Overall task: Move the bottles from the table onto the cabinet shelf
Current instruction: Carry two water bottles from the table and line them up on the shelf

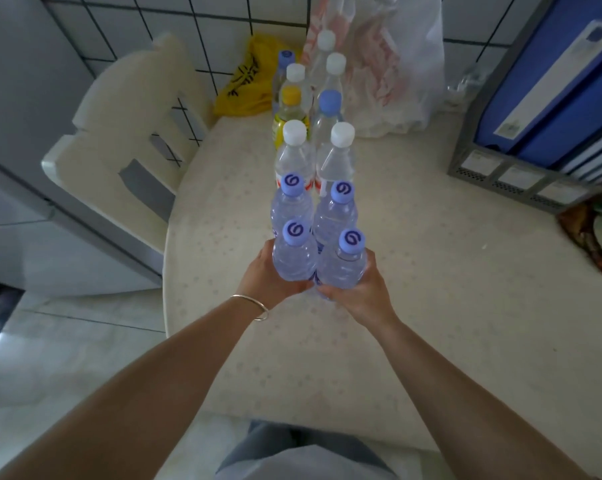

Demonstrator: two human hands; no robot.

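Item: bottles in a double file on the counter (431, 306), running away from the person; step in hand, judged from the layout: pickup of the nearest pair, with none seen on any shelf. Left hand (270, 277): fingers wrapped round the lower body of the near left bottle (294, 258), blue swirl cap, clear body. Right hand (360, 289): fingers curled likewise round the near right bottle (342, 268), same make; the two bottles stand touching side by side. Whether their bases are off the counter cannot be told. Behind them: a second pair of blue-capped bottles (334, 209), then two white-capped bottles (294, 150), then a yellow-capped bottle (290, 112) beside a plain blue-capped one (329, 112), with more white and blue caps further back, crowded and partly hidden. Surroundings: a cream chair (126, 133) at the counter's left edge, a yellow bag (247, 84) and a white plastic bag (389, 74) at the far end, a grey file rack (500, 168) with blue binders to the right. The cabinet shelf is not in view. Next move, as a judgement: lift both bottles straight up clear of the pair standing just behind, so as not to topple the row, then turn to find the cabinet; grips low on the bodies suggest the tops may sway when carried
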